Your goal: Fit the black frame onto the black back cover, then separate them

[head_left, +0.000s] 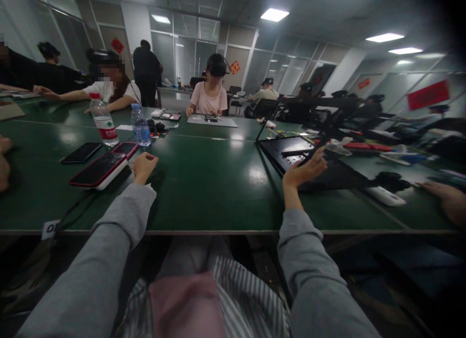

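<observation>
My left hand [144, 165] rests on the green table [204, 183] with its fingers curled in, beside a phone in a red case [98, 169]; nothing shows inside the fist. My right hand [305, 169] is raised slightly above the table with fingers apart, reaching against the near edge of an opened black laptop base [291, 151]. Both arms wear grey sleeves.
Two water bottles [104, 122] [140, 125] and two more phones [80, 152] stand at the left. Tools and a white device [386, 196] lie at the right. Other people sit across the table; another person's hand [449, 200] lies at the far right.
</observation>
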A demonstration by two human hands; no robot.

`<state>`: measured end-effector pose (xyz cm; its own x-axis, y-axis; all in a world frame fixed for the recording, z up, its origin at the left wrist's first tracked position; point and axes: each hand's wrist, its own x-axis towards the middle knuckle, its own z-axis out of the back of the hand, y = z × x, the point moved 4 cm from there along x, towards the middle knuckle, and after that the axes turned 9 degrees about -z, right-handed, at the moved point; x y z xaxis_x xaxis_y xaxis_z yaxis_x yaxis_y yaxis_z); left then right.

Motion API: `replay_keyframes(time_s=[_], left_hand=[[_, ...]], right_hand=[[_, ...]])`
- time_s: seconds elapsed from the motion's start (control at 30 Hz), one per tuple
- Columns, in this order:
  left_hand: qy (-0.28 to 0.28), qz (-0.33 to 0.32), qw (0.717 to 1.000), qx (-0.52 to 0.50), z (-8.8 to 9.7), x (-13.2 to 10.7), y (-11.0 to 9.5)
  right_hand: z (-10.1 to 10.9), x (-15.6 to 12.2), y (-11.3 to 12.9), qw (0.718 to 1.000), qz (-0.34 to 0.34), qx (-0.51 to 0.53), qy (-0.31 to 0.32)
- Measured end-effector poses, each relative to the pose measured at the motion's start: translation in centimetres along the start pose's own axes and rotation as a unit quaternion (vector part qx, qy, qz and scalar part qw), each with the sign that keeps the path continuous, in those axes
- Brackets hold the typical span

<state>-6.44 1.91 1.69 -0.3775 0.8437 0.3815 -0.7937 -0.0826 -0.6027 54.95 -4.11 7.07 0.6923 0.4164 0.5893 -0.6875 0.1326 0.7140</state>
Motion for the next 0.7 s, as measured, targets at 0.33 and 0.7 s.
replay_keyframes(time_s=[0.33,0.7], left_hand=[[-0.005,-0.06,0.997,-0.039,-0.1,-0.1,-1.6],[0.031,-0.051,0.995,-0.082,-1.2,0.6,-1.0]], right_hand=[[-2.3,-2.0,4.2,0.996,0.073,0.012,0.045],[-8.0,-3.1,2.6,0.955,0.074,0.097,0.272]])
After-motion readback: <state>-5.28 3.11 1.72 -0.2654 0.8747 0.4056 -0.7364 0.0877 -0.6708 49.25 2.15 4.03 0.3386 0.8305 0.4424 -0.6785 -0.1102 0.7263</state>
